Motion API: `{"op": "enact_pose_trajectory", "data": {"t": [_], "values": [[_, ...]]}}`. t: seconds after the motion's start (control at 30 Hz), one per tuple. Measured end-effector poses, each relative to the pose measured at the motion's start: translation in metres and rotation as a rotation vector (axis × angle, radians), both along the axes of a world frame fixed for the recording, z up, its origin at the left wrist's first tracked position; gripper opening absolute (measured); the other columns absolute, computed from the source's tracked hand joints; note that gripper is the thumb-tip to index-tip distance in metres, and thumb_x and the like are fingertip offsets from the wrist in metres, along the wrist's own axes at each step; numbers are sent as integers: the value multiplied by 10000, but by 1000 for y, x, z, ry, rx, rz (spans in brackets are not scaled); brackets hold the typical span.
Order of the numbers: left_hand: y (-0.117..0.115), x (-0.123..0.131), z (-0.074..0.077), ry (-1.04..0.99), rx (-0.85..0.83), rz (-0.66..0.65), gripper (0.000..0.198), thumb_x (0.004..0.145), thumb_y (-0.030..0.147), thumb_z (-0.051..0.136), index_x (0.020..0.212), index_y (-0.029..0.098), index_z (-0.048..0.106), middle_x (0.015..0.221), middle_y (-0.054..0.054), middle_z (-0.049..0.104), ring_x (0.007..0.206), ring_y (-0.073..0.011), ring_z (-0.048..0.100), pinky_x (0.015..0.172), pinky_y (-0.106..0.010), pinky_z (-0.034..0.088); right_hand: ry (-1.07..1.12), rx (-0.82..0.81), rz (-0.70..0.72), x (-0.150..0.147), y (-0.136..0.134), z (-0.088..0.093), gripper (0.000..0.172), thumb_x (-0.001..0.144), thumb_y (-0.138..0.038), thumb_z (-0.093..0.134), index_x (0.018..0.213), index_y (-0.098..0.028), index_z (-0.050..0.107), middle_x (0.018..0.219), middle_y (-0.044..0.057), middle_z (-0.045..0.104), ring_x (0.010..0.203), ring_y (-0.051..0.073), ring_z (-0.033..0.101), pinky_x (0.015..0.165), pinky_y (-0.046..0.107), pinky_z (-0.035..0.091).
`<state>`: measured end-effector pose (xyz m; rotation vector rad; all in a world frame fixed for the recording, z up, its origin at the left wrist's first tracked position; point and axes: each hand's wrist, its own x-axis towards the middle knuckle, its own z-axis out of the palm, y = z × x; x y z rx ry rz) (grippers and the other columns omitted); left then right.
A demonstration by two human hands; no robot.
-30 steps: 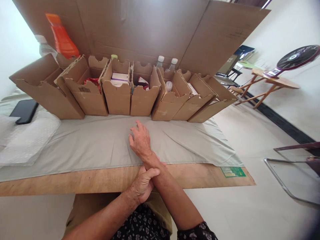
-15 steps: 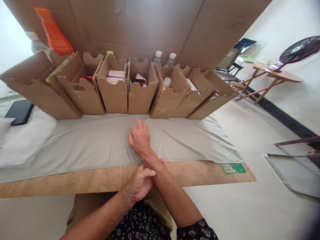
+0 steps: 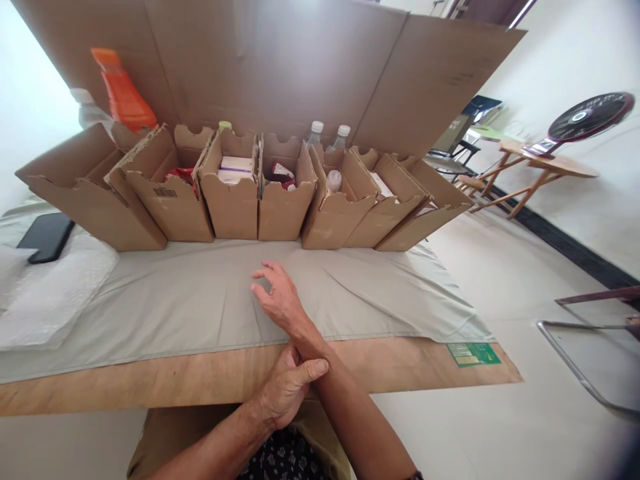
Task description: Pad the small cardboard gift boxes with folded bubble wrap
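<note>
My left hand point(image 3: 293, 385) is wrapped round my right forearm just behind the wrist, its thumb lying across the top. The fingers under the arm are hidden. My right hand point(image 3: 277, 293) is turned on its side above the grey cloth point(image 3: 200, 293). It holds nothing, and its fingers are loosely bent and apart. Beyond it, several cardboard boxes point(image 3: 283, 220) with open tops stand in a row. White packs point(image 3: 235, 168) show in one box, a red packet point(image 3: 181, 175) in another, and a crumpled clear plastic item point(image 3: 333, 180) in a third.
A black phone point(image 3: 47, 237) lies on bubble wrap point(image 3: 70, 287) at the left. An orange bottle point(image 3: 125, 97) and clear bottles point(image 3: 340, 137) stand behind the boxes, before a tall cardboard panel point(image 3: 300, 67). A fan point(image 3: 580, 117) is on a wooden folding table point(image 3: 560, 165) at right.
My right hand has rolled onto its side. My left hand has shifted along the forearm, its thumb now further over the top. The view has tilted slightly upward.
</note>
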<state>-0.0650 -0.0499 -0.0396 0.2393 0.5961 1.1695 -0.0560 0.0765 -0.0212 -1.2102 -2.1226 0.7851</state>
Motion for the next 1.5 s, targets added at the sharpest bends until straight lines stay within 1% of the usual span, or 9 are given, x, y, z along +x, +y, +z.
{"op": "enact_pose_trajectory", "data": {"t": [0.2,0.33,0.53,0.63,0.9,1.07,1.2,1.4,1.5], "values": [[-2,-3,3,71,69,-67,464,718,302,850,1137,169,701,1180,-102,726,1220,-295,612,1102,-427,397,147,-8,40,4,2,-1,184,858,-178,604,1004,-237,700,1196,41,726,994,195,681,809,316,540],[-6,-25,1,404,209,-124,481,837,268,689,1309,196,628,1354,-125,665,1288,-295,599,1153,-489,405,212,41,8,17,16,12,250,867,-232,565,1092,-232,673,1141,55,737,1041,208,676,857,333,536],[-18,-87,-29,1438,566,383,404,908,138,529,1271,269,651,1368,-102,647,1355,-298,544,1101,-571,479,222,205,-138,34,72,72,548,898,-269,522,1439,-206,460,1098,70,720,795,178,672,783,328,532],[-21,-103,-40,1746,705,513,405,902,78,527,1252,247,641,1406,-119,613,1437,-309,458,1053,-549,535,-89,293,-205,28,100,102,618,901,-205,515,1506,-197,393,996,31,747,771,185,682,808,330,518],[-21,-93,-38,1698,662,605,379,870,45,530,1155,250,673,1401,-112,630,1452,-324,448,1084,-527,513,-483,345,-305,2,127,122,231,928,-191,526,1079,-204,701,838,96,747,800,285,692,711,338,450],[-22,-96,-44,1610,610,564,355,859,81,554,1124,266,700,1409,-120,629,1447,-362,447,1091,-587,489,-540,370,-310,5,105,123,217,928,-190,518,1041,-212,703,772,83,734,741,273,687,646,310,392],[-23,-104,-48,1655,632,477,355,880,86,549,1154,260,692,1447,-127,593,1473,-359,410,1079,-585,504,-535,379,-270,23,58,119,192,933,-211,508,1002,-223,687,751,53,738,685,244,691,603,292,366],[-21,-101,-44,1660,619,561,354,897,106,537,1184,270,662,1425,-123,601,1448,-348,441,1069,-625,492,-250,374,-41,90,-27,114,198,986,-303,461,937,-261,648,709,-4,717,575,175,667,574,276,442],[-21,-100,-43,1630,589,576,388,906,131,535,1251,277,638,1427,-121,601,1427,-347,469,1069,-635,484,-147,377,-61,133,-50,114,163,968,-337,519,936,-290,672,795,9,755,642,186,713,579,272,522]]}}
